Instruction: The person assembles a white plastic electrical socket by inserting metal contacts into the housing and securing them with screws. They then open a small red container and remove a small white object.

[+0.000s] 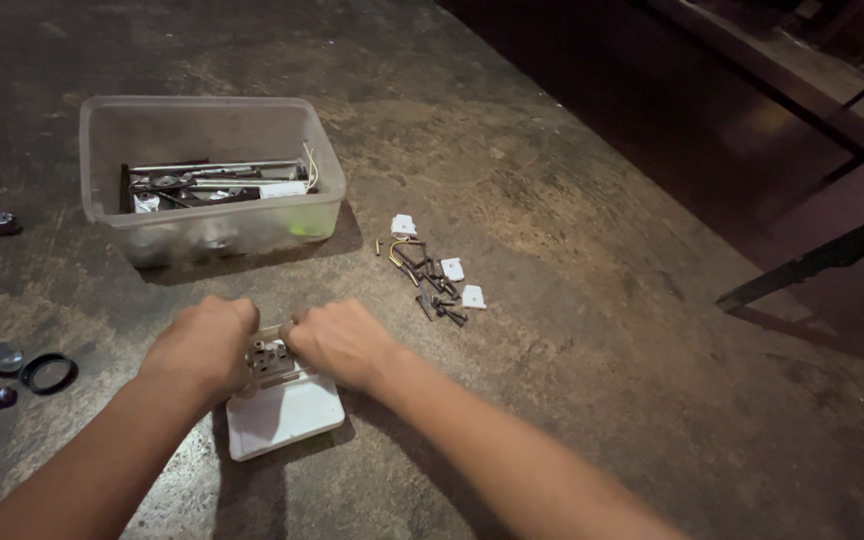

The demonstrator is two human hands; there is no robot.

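Both hands clamped on white switch plate (282,410) near desk's front edge: left hand (200,345), right hand (340,342) gripping metal fitting (270,358) on top. Likely dismantling step; next needs steady pull. Screws (432,280) just beyond; plastic tub (207,180) farther back.

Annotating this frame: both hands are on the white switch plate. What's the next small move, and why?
Probably reach the right hand to the pile of screws and white clips for one piece. Both hands, the left hand too, grip the metal part at the top of the white switch plate, and the loose hardware lies just beyond the right hand.
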